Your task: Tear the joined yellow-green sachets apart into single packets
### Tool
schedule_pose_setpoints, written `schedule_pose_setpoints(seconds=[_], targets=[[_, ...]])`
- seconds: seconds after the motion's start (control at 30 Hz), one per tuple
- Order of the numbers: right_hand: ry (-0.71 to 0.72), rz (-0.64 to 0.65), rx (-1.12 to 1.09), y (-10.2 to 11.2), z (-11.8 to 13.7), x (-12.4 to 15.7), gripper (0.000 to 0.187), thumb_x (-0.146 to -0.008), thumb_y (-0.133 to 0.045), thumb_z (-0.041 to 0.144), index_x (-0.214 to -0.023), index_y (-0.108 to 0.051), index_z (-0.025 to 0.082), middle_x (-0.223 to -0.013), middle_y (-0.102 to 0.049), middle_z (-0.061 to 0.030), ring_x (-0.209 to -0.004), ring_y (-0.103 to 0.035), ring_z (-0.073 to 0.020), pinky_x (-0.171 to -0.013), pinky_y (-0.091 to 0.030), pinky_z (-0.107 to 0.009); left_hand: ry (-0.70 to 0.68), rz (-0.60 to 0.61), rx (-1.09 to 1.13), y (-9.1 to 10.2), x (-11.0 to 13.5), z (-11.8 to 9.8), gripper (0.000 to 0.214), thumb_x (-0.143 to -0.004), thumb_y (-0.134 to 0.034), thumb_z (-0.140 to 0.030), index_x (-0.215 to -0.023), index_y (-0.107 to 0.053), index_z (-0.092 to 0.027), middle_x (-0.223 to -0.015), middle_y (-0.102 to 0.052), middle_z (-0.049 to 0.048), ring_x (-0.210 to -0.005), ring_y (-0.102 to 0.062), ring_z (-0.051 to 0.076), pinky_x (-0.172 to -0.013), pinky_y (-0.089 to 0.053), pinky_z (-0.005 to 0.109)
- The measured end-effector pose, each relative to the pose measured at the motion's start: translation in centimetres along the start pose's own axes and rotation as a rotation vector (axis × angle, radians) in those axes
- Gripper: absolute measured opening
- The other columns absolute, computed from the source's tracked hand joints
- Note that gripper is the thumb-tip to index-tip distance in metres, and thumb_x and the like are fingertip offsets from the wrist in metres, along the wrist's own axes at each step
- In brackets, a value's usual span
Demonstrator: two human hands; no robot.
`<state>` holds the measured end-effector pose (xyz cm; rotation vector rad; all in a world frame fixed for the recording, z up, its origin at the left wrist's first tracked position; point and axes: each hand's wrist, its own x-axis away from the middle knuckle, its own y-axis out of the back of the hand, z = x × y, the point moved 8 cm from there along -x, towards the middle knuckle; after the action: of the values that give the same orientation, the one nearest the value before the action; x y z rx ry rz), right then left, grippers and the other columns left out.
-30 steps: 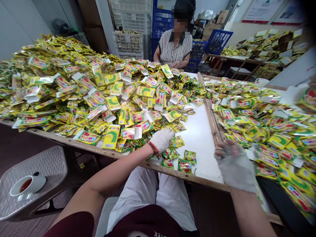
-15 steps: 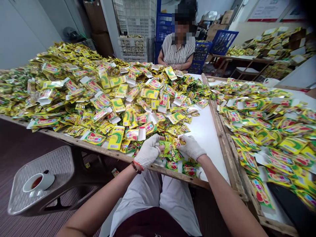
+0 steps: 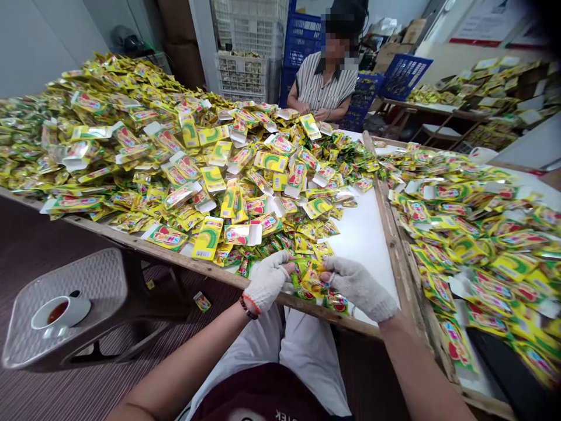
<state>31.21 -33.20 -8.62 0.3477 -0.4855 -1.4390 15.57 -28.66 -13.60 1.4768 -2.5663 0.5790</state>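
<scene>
In the head view, my left hand [image 3: 269,282], in a white knit glove with bare fingertips, pinches the edge of a small green candy packet [image 3: 300,269]. My right hand [image 3: 360,286], gloved the same way, has thumb and fingers closed on a shiny yellow candy packet [image 3: 312,279]. The two packets overlap between my hands, just above the table's near edge. Under them lies another green-and-red packet [image 3: 335,302]. Just beyond my left hand are an open flat yellow carton [image 3: 243,234] and a closed-looking carton with a barcode [image 3: 207,238].
A large heap of packets and cartons [image 3: 144,134] covers the left side. A wooden rail [image 3: 391,234] divides it from more cartons [image 3: 473,234] at right. A dark phone-like object [image 3: 504,362] lies there. A cup [image 3: 65,312] stands on a stool [image 3: 105,275]. Another person [image 3: 326,88] sits opposite.
My right hand has moved right and toward me, now with a yellow packet at its fingertips. My left hand has shifted slightly down. The view has tilted a little.
</scene>
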Motion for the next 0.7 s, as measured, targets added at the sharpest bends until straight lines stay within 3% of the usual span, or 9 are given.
schedule_pose_setpoints(seconds=[0.2, 0.3, 0.37, 0.47, 0.53, 0.6, 0.7], targets=[[0.068, 0.02, 0.215, -1.1, 1.4, -1.2, 0.014, -0.079, -0.054, 0.028, -0.075, -0.064, 0.02, -0.076, -0.065, -0.0005, -0.071, -0.057, -0.0153, -0.067, -0.044, -0.026, -0.203, 0.074, -0.307, -0.9, 1.3, -3.1, 0.03, -0.078, -0.062, -0.044, -0.078, -0.064, -0.014, -0.071, -0.057, 0.0002, -0.068, -0.051, 0.011, -0.064, -0.043, 0.022], [0.053, 0.103, 0.23, -1.9, 1.1, -1.3, 0.013, -0.078, -0.055, 0.026, -0.075, -0.067, 0.021, -0.074, -0.066, -0.0005, -0.071, -0.058, -0.016, -0.066, -0.044, -0.026, -0.19, 0.164, -0.36, -1.3, 1.5, -3.2, 0.033, -0.072, -0.07, -0.043, -0.084, -0.066, -0.013, -0.07, -0.057, 0.0, -0.065, -0.049, 0.011, -0.06, -0.042, 0.022], [0.032, 0.017, 0.209, -1.6, 0.7, -1.3, 0.012, -0.077, -0.058, 0.027, -0.079, -0.067, 0.02, -0.077, -0.067, -0.0018, -0.073, -0.06, -0.0171, -0.068, -0.046, -0.028, -0.196, 0.191, -0.35, -1.5, 1.4, -2.9, 0.033, -0.07, -0.072, -0.04, -0.086, -0.065, -0.012, -0.07, -0.057, -0.0006, -0.063, -0.049, 0.01, -0.058, -0.042, 0.021], [0.011, -0.175, 0.047, -1.5, 0.0, -0.9, 0.031, -0.079, -0.06, 0.034, -0.106, -0.063, 0.019, -0.099, -0.069, -0.0057, -0.088, -0.064, -0.0201, -0.078, -0.051, -0.032, -0.273, 0.138, -0.407, -1.3, 1.4, -3.0, 0.027, -0.074, -0.069, -0.036, -0.084, -0.062, -0.013, -0.072, -0.058, -0.0005, -0.066, -0.05, 0.011, -0.059, -0.042, 0.021], [0.007, -0.141, -0.049, -2.7, -0.3, -0.6, 0.044, -0.079, -0.06, 0.039, -0.119, -0.058, 0.019, -0.112, -0.067, -0.0084, -0.098, -0.064, -0.0223, -0.086, -0.052, -0.036, -0.321, 0.085, -0.504, -1.0, 1.7, -3.5, 0.024, -0.077, -0.068, -0.036, -0.084, -0.061, -0.014, -0.076, -0.059, 0.0002, -0.07, -0.054, 0.012, -0.062, -0.044, 0.022], [-0.041, -0.071, -0.103, -3.9, -0.7, -0.3, 0.047, -0.078, -0.062, 0.042, -0.118, -0.06, 0.018, -0.113, -0.067, -0.01, -0.099, -0.065, -0.0246, -0.087, -0.053, -0.039, -0.399, 0.02, -0.638, -0.2, 2.3, -4.7, 0.023, -0.08, -0.064, -0.036, -0.089, -0.06, -0.016, -0.08, -0.061, 0.0012, -0.074, -0.057, 0.014, -0.067, -0.046, 0.024], [-0.163, -0.147, -0.176, -3.5, -1.9, 0.4, 0.049, -0.076, -0.063, 0.046, -0.116, -0.061, 0.017, -0.103, -0.071, -0.0103, -0.087, -0.068, -0.0258, -0.074, -0.057, -0.038, -0.642, -0.134, -0.963, 2.4, 3.4, -8.1, 0.03, -0.083, -0.059, -0.031, -0.11, -0.057, -0.018, -0.102, -0.062, 0.0071, -0.096, -0.059, 0.02, -0.085, -0.048, 0.032]])
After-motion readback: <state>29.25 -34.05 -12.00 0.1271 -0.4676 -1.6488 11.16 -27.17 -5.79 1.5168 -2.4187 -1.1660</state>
